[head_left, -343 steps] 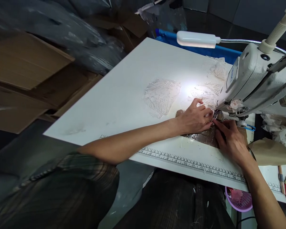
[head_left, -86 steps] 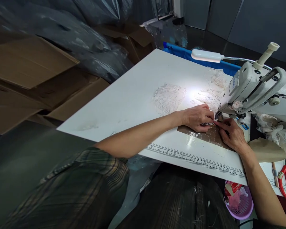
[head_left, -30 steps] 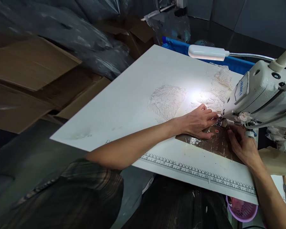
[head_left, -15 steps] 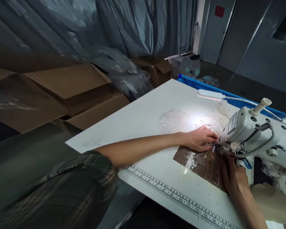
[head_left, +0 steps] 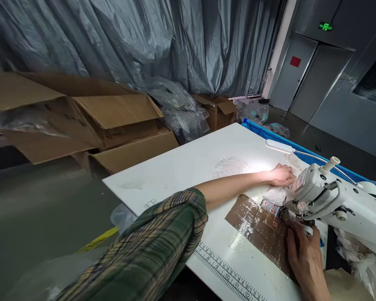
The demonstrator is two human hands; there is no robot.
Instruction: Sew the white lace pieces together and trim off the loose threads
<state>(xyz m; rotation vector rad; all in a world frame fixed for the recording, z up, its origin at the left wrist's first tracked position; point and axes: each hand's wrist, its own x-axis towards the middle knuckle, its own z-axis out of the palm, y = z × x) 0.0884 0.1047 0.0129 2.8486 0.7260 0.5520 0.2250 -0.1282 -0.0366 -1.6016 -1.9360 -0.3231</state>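
My left hand (head_left: 282, 174) reaches across the white table, behind the head of the sewing machine (head_left: 313, 190). Its fingers are curled closed over the lace pile; their tips are partly hidden, so what they hold cannot be made out. White lace (head_left: 275, 194) lies just below that hand, beside the presser foot (head_left: 283, 214). My right hand (head_left: 305, 251) rests at the near side of the needle area, thumb and fingers apart, some fingertips hidden under the machine head. Under it is a brown, shiny, tape-covered sheet (head_left: 253, 221). Small red marks show on the plate by the foot.
A round lace piece (head_left: 232, 167) lies on the white table (head_left: 181, 163), which has a printed ruler scale (head_left: 228, 271). A lamp (head_left: 280, 146) on a bendy neck lights the work. Cardboard boxes (head_left: 119, 110) stand left; a blue cloth edge (head_left: 260, 128) runs behind.
My left hand has moved from beside the presser foot to farther back over the lace, uncovering the foot and red marks. My right hand stays near the needle. The camera view has shifted.
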